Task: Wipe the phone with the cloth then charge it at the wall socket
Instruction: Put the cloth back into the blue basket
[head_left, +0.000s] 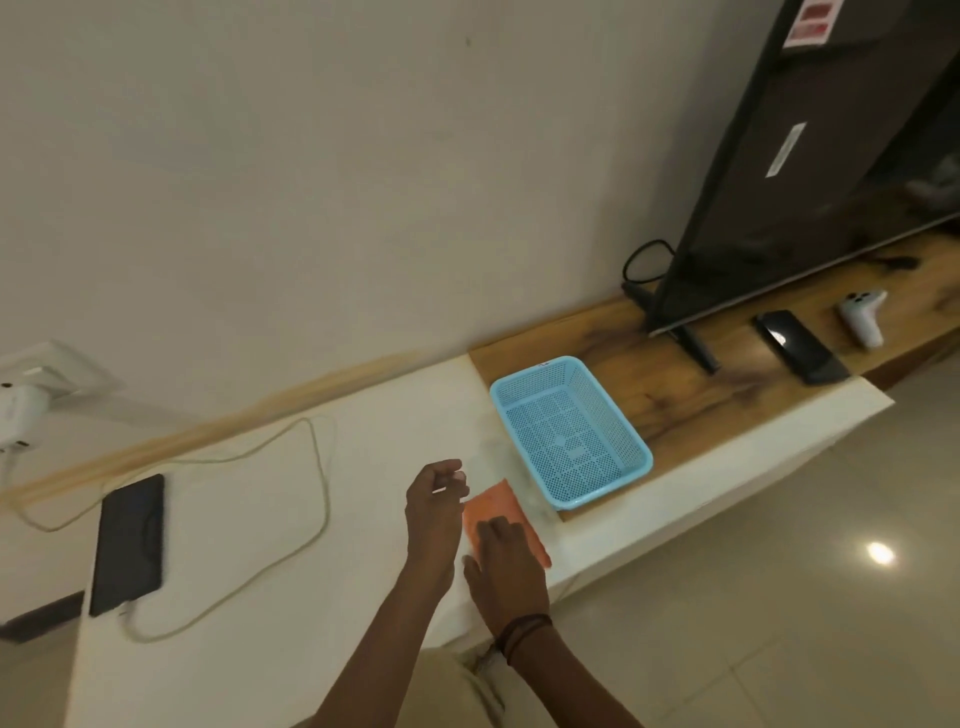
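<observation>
While right hand (506, 566) lies flat on cloth (493, 506), left hand (434, 512) hovers, grip slack, empty; television labels (785, 150) unreadable.

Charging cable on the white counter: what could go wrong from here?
1. The charging cable lies in wide, loose loops between the phone and the hands. The left hand, reaching across, could snag it and drag the phone.
2. The phone lies near the left edge of the counter, so a tug might pull it off.
3. The orange cloth under the right hand sits near the front edge and could slide off.
</observation>
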